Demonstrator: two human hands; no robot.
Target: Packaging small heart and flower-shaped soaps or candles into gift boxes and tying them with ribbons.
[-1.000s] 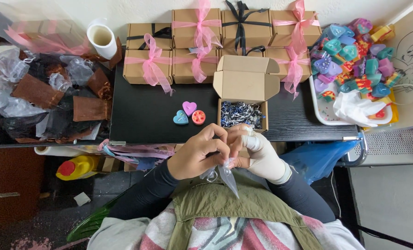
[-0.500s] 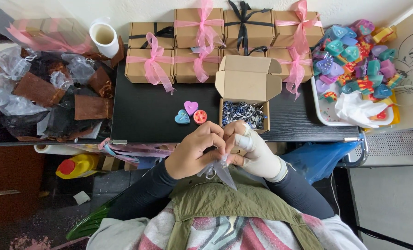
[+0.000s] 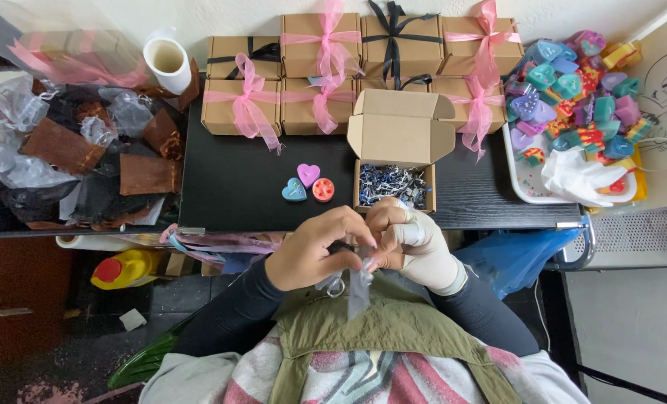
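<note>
Pinching a small clear plastic pouch (image 3: 359,286) with both hands, just below the near edge of the black table (image 3: 236,187), over the lap. Left hand (image 3: 315,251) is bare, fingers curled shut on the pouch top. Right hand (image 3: 416,243) has white wrap on it, fingertips closed on the same pouch from the other side. Pouch hangs down, tail loose; what is inside I cannot tell.

Packages:
- Open kraft box (image 3: 395,153) sits at the near table edge, right in front of the hands, lid flipped back, dark-and-white shredded filler (image 3: 390,183) inside.
- Closed kraft boxes in two rows along the far edge against the wall: most tied with pink ribbon (image 3: 248,105), two with black ribbon (image 3: 395,41).
- Three small pieces just left of the open box: a pink heart (image 3: 308,174), a blue heart (image 3: 294,191), a red round one (image 3: 323,190). Close together, whether touching is unclear.
- White tray (image 3: 519,168) on the right, heaped with coloured moulded pieces (image 3: 573,82), a white glove or cloth (image 3: 580,179) draped at its near corner.
- Left: dark tray (image 3: 4,223) piled with brown, black and sheer white organza bags (image 3: 64,150); white cup (image 3: 167,61) behind it.
- Yellow bottle with red cap (image 3: 124,269) lies below the table, left.

Room: bare black surface stretches left of the hearts up to the tied boxes. Right of the open box, a narrow strip before the white tray.
</note>
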